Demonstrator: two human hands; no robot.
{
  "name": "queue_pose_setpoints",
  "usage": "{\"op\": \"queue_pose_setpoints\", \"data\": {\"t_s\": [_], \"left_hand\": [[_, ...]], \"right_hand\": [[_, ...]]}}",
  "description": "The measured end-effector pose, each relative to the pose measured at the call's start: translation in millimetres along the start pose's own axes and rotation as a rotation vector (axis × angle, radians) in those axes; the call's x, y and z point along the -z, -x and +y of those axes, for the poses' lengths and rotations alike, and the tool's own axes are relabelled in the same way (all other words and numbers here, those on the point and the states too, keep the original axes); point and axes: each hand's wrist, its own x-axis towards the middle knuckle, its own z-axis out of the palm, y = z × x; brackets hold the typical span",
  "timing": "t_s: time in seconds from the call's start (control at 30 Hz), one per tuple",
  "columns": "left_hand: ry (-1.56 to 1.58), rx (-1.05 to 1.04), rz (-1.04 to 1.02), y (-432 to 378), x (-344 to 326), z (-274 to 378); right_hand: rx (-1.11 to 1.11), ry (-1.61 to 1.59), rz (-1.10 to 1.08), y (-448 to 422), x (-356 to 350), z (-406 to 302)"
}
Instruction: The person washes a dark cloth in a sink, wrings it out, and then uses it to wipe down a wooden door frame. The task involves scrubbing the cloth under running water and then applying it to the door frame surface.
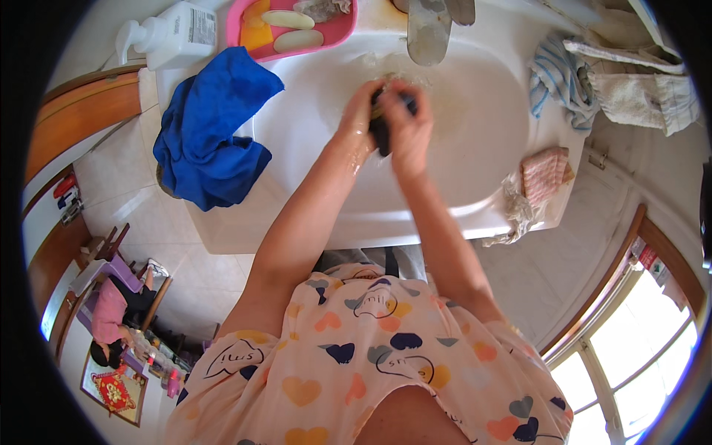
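Observation:
Over the basin of a white sink (345,192), below a metal faucet (429,33), my two hands meet around a small dark object (380,133), perhaps cloth; its kind is not clear. My left hand (359,114) holds it from the left. Blurred by motion, my right hand (409,125) presses on it from the right and hides part of it. Water splashes about the fingers, and my left wrist is wet.
A blue cloth (206,133) drapes over the left rim. Behind it stand a white pump bottle (181,36) and a pink tray (347,30) with soap bars. Cloths (562,83) lie at right, near a folded checked cloth (542,175). A person (111,311) sits far left.

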Motion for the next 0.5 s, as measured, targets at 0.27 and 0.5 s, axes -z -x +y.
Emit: {"op": "queue_pose_setpoints", "data": {"t_s": [0.27, 0.5], "left_hand": [[-0.272, -0.126, 0.240, 20, -36, -14], [0.002, 0.247, -0.291, 6, 22, -4]], "right_hand": [[-0.218, -0.023, 0.148, -35, 9, -13], [0.237, 0.460, -0.028, 37, -16, 0]]}}
